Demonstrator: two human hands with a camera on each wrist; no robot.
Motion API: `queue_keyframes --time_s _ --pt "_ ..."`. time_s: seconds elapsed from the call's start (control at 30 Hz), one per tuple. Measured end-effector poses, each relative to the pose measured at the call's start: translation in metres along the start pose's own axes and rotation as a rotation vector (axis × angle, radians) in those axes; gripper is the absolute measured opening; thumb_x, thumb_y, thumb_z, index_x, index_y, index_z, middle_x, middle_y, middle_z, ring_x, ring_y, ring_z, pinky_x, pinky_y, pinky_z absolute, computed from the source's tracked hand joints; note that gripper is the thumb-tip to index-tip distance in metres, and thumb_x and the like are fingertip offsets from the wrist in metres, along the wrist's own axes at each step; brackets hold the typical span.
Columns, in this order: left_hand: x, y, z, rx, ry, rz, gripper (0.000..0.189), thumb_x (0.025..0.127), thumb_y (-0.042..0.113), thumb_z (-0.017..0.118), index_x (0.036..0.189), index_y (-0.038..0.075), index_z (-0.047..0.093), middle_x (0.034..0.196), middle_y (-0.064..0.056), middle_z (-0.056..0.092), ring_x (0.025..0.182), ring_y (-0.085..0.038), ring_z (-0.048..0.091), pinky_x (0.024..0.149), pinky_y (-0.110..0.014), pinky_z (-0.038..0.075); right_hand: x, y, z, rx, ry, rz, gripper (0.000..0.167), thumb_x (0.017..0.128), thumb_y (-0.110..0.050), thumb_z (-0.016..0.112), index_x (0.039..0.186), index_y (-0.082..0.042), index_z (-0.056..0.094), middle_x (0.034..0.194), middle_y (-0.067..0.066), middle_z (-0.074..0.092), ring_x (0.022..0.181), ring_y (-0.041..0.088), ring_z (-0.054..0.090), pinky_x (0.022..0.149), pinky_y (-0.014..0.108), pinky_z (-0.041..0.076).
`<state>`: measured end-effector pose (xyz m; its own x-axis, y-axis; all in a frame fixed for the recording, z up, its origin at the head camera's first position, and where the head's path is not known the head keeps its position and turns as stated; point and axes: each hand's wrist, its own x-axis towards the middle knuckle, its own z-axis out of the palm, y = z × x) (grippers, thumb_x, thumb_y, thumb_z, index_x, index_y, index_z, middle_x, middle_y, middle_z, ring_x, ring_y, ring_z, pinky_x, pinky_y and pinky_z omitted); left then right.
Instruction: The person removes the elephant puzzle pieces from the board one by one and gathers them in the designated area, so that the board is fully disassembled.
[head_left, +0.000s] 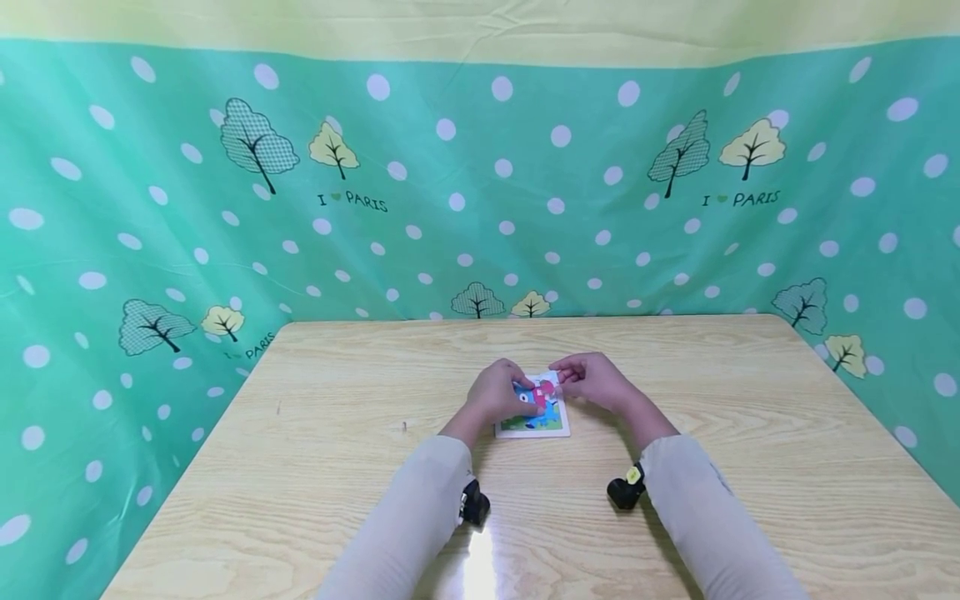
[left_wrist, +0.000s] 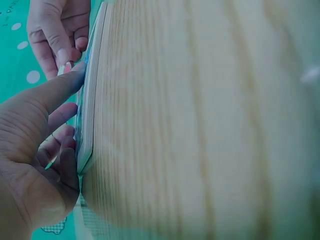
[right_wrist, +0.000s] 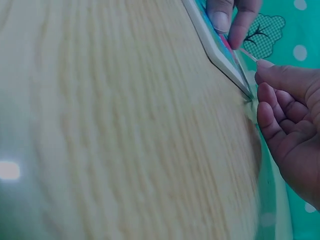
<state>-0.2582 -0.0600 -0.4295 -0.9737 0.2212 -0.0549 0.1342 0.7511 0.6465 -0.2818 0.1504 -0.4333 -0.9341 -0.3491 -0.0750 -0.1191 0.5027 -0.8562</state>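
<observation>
A small flat picture puzzle (head_left: 534, 433) with a white border and a blue, pink and green picture lies on the table. My left hand (head_left: 498, 393) is over its left side, thumb and fingertips resting on the picture; the left wrist view shows the straight thumb (left_wrist: 57, 92) pressing close to the surface. At the puzzle's upper right corner, my right hand (head_left: 596, 382) pinches a thin pink-and-white puzzle piece (right_wrist: 248, 54) between thumb and fingers. That piece is tilted up from the puzzle and seen nearly edge-on in the right wrist view. Part of the picture is hidden under my left hand.
The light wooden table (head_left: 360, 500) extends all around the puzzle. Behind it hangs a green dotted cloth (head_left: 420, 192) with printed trees. A small dark mark (head_left: 404, 427) shows on the wood left of my left hand.
</observation>
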Motion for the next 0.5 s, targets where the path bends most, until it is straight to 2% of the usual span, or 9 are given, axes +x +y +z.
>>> queue_keyframes --time_s 0.13,0.5 --pt "-0.001 0.002 -0.001 0.001 -0.002 -0.007 0.034 0.069 0.034 0.09 0.093 0.017 0.074 0.108 0.004 0.058 0.098 -0.017 0.056 0.093 -0.034 0.047 -0.001 0.004 -0.005 0.042 0.033 0.013 0.041 0.084 -0.001 0.073 0.124 -0.003 0.064 0.099 0.009 0.065 0.092 0.021 0.059 0.078 0.028 0.053" --pt "-0.002 0.002 0.0 -0.004 -0.005 -0.018 0.034 0.069 0.036 0.089 0.093 0.018 0.074 0.107 0.004 0.057 0.098 -0.017 0.055 0.094 -0.034 0.047 -0.008 0.006 -0.015 0.101 0.088 0.033 0.041 0.086 0.005 0.066 0.126 -0.002 0.062 0.102 0.012 0.062 0.092 0.024 0.057 0.077 0.03 0.054"
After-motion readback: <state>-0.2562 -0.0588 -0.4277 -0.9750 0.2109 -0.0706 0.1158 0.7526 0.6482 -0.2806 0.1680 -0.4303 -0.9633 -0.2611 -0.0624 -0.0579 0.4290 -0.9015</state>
